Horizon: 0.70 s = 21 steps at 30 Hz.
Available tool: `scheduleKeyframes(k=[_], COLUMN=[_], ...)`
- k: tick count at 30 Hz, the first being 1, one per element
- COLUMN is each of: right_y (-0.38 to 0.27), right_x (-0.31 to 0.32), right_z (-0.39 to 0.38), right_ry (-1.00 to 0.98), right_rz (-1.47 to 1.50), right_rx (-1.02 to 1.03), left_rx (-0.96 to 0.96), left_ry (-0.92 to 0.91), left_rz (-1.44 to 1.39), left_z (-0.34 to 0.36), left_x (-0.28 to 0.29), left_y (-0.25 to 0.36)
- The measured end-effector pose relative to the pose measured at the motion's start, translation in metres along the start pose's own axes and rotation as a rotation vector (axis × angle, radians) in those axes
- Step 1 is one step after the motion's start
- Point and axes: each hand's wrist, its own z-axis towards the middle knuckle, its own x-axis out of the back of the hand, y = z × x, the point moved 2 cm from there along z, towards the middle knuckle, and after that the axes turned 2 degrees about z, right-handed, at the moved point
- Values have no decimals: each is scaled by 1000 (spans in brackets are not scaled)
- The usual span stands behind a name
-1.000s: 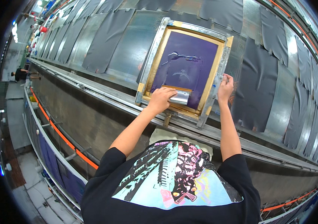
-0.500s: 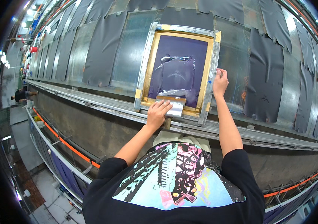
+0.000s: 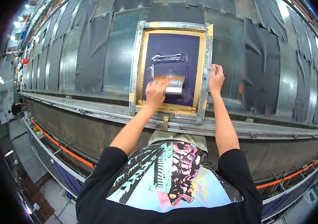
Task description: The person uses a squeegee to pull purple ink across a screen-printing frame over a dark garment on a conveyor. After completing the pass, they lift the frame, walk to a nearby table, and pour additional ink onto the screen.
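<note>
A screen printing frame [image 3: 135, 63] with metal bars lies over a long table, its dark purple mesh [image 3: 172, 42] edged in yellowish tape. My left hand [image 3: 156, 92] is closed on a squeegee [image 3: 174, 88] with a metal holder and an orange-brown edge. The squeegee rests across the mesh, a little below its middle. Glossy ink [image 3: 168, 57] forms a band farther up the mesh, and a faint pale emblem shows just beyond the squeegee. At the right bar, my right hand [image 3: 216, 79] has its fingers curled against the frame's outer edge.
Dark fabric panels [image 3: 262, 65] lie in rows along the table [image 3: 121, 56] on both sides. A metal rail [image 3: 103, 112] runs along the near table edge, in front of me. Behind me is another rail with an orange strip [image 3: 63, 142]. A person [image 3: 16, 108] stands far left.
My left hand has pushed the squeegee away from me, from the mesh's near end up toward its middle. My right hand stays at the frame's right bar. The view has shifted slightly.
</note>
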Motion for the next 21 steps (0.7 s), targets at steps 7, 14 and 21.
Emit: scheduleKeyframes(k=[7, 14, 21], right_y=[-8, 3, -7], right_x=[-3, -3, 0], right_z=[-7, -1, -3], right_ry=[-33, -3, -19], right_rz=[-26, 38, 17], right_rx=[-13, 7, -33], left_rx=[20, 28, 53], left_ry=[156, 51, 107], left_rz=[-108, -13, -97], left_z=[58, 34, 32], left_x=[19, -1, 11], left_y=[-23, -11, -14])
